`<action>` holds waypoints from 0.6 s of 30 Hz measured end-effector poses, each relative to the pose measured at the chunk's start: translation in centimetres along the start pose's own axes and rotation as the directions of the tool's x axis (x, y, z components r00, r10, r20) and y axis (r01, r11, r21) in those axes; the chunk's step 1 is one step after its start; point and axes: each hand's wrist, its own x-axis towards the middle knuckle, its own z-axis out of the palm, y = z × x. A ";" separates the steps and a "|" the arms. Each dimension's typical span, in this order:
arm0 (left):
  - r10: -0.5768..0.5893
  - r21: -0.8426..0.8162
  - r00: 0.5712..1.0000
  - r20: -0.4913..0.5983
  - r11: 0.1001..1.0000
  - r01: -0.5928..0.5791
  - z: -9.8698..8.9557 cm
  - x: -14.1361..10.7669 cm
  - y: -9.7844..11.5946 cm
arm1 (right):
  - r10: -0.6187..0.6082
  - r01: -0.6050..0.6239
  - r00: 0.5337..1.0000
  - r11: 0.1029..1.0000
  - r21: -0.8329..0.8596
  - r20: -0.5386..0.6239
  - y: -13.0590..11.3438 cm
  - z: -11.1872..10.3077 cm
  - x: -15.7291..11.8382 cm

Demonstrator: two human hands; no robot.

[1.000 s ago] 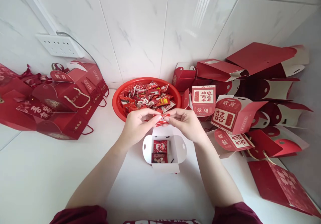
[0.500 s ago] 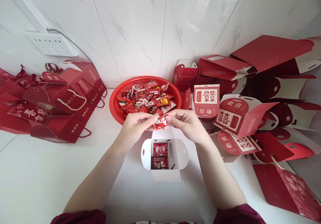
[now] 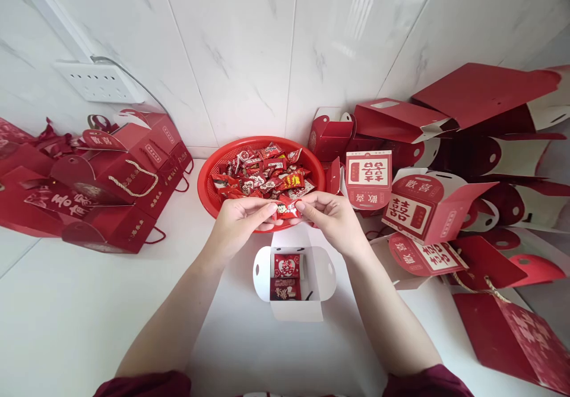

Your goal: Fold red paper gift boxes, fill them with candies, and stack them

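Note:
Between the fingertips of both hands is a small red wrapped candy (image 3: 287, 209), its printed face turned up. My left hand (image 3: 243, 222) pinches one end of the wrapper, and my right hand (image 3: 328, 218) pinches the other. Just beyond them lies a red perforated basket (image 3: 205, 184) filled with wrapped candies (image 3: 262, 174). Nearer to me, below my hands, an open box (image 3: 318, 278) with a white inside stands with its flaps spread. Two red packets (image 3: 287, 266) lie in it, one behind the other.
Red gift boxes with rope handles (image 3: 107, 207) are piled on the left. At right, many open red boxes (image 3: 412, 213) are stacked against the wall, with a dark red bag (image 3: 494, 337) in front. A white power strip (image 3: 100, 82) is fixed to the tiled wall.
Both hands still hold the candy above the basket's near rim. Its printed face is tilted a little differently. The whole view has shifted slightly, with the scene moving a little right.

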 end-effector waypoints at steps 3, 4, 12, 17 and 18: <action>-0.019 -0.023 1.000 0.018 1.000 0.019 0.0 0.1 -0.1 | -0.030 0.029 0.998 0.999 -0.029 -0.048 0.2 0.0 -0.1; -0.016 -0.027 1.000 0.022 0.999 0.017 0.0 0.2 -0.2 | -0.027 0.026 0.999 0.999 -0.027 -0.041 0.2 0.1 -0.1; -0.015 -0.044 0.999 0.037 0.999 0.017 0.0 0.4 -0.5 | 0.029 -0.029 1.000 0.998 0.062 0.001 0.2 0.2 0.1; 0.007 0.005 0.999 0.036 1.000 -0.007 -0.1 0.4 -0.5 | 0.017 -0.017 1.000 0.999 0.042 -0.007 0.4 0.2 0.2; 0.008 0.008 1.000 0.030 1.000 -0.008 -0.1 0.4 -0.5 | -0.004 0.004 1.000 1.000 0.020 -0.023 0.4 0.2 0.1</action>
